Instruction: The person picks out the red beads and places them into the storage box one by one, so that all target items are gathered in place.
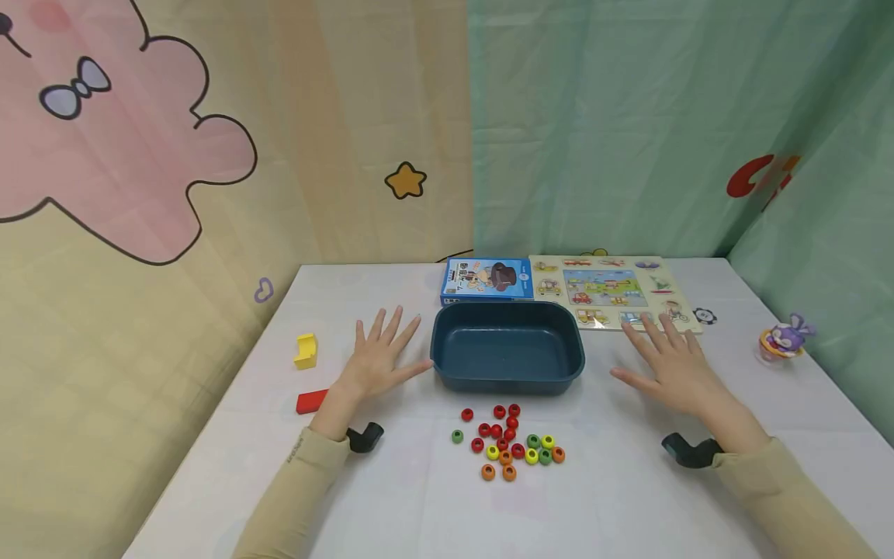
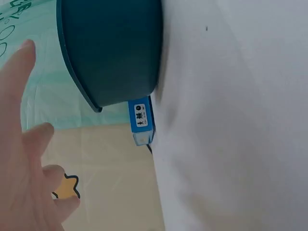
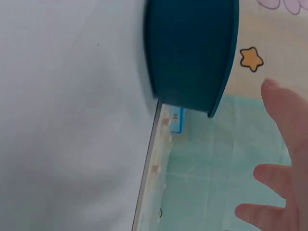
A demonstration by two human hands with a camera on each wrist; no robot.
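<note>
Nearest are two beige sleeves (image 1: 292, 489), with a black wrist mount (image 1: 366, 438) showing at the left cuff and another at the right. Between the forearms, loose round beads (image 1: 502, 444) lie scattered on the white tabletop (image 1: 419, 505): mostly red, with a few orange, yellow and green. Each shows a hole or a rounded side. A flat red block (image 1: 311, 401) lies beside the left forearm, which hides one end of it.

Beyond the beads, both hands are raised above the table, palms down and fingers spread, holding nothing. The left hand (image 1: 377, 363) is beside the dark blue rectangular tray (image 1: 507, 386), its thumb tip near the tray's left wall; the left wrist view shows a gap between them. The right hand (image 1: 684, 378) is farther from the tray, on its other side.

The tray stands upright just behind the beads. A yellow chair-shaped piece (image 1: 306, 352) is at the far left, and a purple rabbit toy (image 1: 784, 338) at the far right. Behind the tray lie a blue box (image 1: 482, 276) with a black hat pictured on it and a vehicle puzzle board (image 1: 606, 287). At the back hangs a beige and green curtain (image 1: 628, 116).
</note>
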